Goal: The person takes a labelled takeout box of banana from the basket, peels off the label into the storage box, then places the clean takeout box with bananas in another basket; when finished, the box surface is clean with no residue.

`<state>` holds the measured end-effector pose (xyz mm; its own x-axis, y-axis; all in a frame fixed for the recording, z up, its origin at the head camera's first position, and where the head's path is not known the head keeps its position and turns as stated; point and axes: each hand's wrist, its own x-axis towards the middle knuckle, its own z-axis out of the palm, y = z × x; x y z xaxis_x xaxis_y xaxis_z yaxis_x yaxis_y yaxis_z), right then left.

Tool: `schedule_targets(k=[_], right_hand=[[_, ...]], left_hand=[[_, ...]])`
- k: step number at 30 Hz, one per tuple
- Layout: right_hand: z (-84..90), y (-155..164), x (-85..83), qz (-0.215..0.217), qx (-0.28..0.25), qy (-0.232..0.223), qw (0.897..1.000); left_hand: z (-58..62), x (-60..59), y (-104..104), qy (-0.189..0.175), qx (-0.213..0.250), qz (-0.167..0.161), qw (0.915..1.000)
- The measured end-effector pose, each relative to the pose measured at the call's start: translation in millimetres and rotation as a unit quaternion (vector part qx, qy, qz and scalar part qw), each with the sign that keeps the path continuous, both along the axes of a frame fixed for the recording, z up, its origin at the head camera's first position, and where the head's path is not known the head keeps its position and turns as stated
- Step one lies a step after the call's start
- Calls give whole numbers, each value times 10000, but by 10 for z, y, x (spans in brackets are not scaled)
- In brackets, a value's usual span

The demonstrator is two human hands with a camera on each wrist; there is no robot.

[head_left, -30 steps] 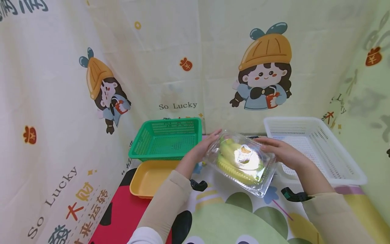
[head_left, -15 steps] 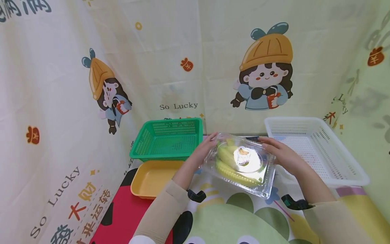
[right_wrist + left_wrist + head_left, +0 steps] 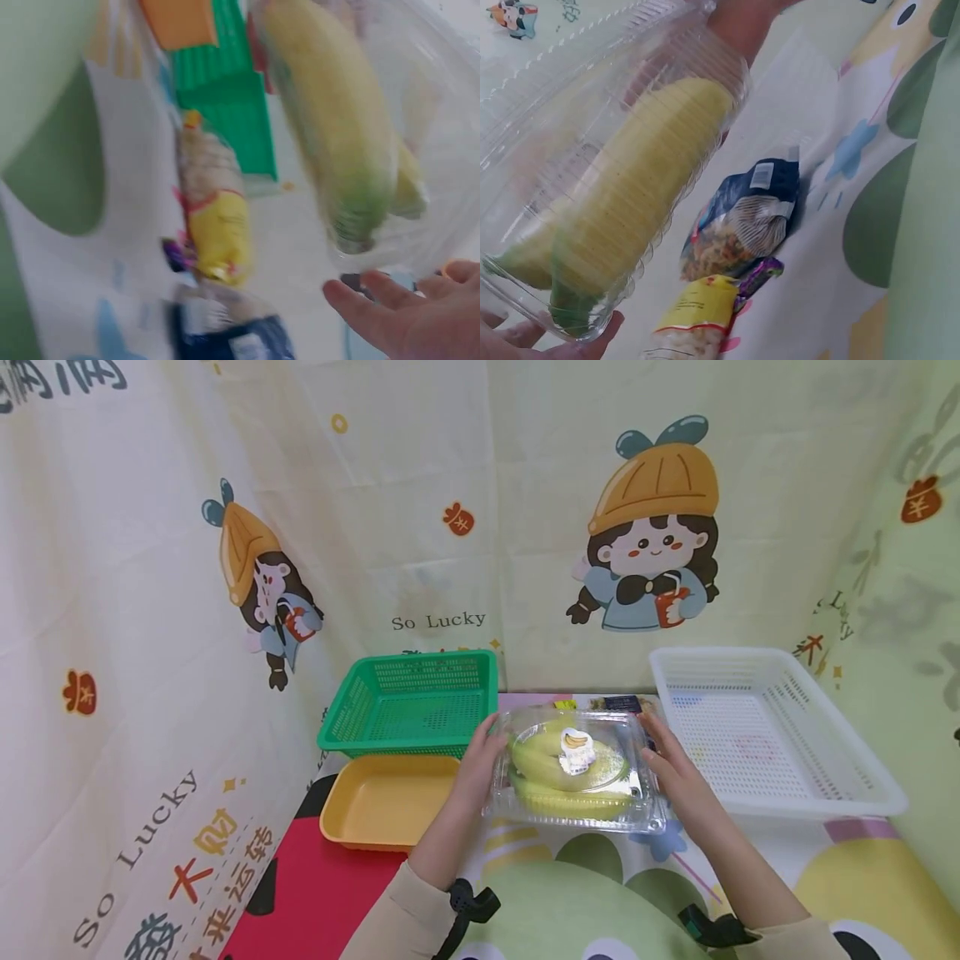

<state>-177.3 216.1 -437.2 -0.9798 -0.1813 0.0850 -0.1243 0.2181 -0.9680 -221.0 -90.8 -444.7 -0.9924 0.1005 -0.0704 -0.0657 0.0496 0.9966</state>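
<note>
A clear plastic clamshell box of bananas (image 3: 573,777) is held up between both hands, above the table. Its lid, with a white banana sticker (image 3: 577,750), faces up. My left hand (image 3: 478,768) grips the box's left end, and my right hand (image 3: 675,772) holds its right end. In the left wrist view, fingertips (image 3: 592,346) touch a lower corner of the box. The right wrist view, somewhat blurred, has the right fingers (image 3: 390,300) at the box's end. The bananas (image 3: 641,187) show yellow with green tips through the plastic.
Behind the box lie a navy packet (image 3: 742,217) and a yellow-and-clear packet (image 3: 697,311) of pale pieces. A green basket (image 3: 480,727) and a yellow tray (image 3: 337,839) stand left; a white basket (image 3: 855,743) stands right. A printed cloth wall (image 3: 525,643) closes the back.
The box has turned from a slant to nearly level and shifted a little left and nearer, with both hands on it. The packets behind it show more now.
</note>
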Motion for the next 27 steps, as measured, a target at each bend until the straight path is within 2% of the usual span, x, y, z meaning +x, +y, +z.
schedule_targets(k=[6, 12, 15, 21, 27], right_hand=[[-205, -123, 71, -234, -292, -137, 9992], [-368, -195, 122, -623, -72, -291, 9976], [-439, -209, 142, -771, 23, -368, 9963], [-577, -226, 140, -845, -235, -333, 9956], [-694, -253, 81, -810, -336, -622, 9942]], left_hand=[[-109, 189, 9, -143, -299, 160, 9993], [-294, 309, 26, -390, -110, 41, 9992], [-408, 336, 25, -452, -3, -36, 9990], [-561, 365, 8, -620, 175, -33, 9979], [-702, 333, -10, -626, 436, 20, 9971]])
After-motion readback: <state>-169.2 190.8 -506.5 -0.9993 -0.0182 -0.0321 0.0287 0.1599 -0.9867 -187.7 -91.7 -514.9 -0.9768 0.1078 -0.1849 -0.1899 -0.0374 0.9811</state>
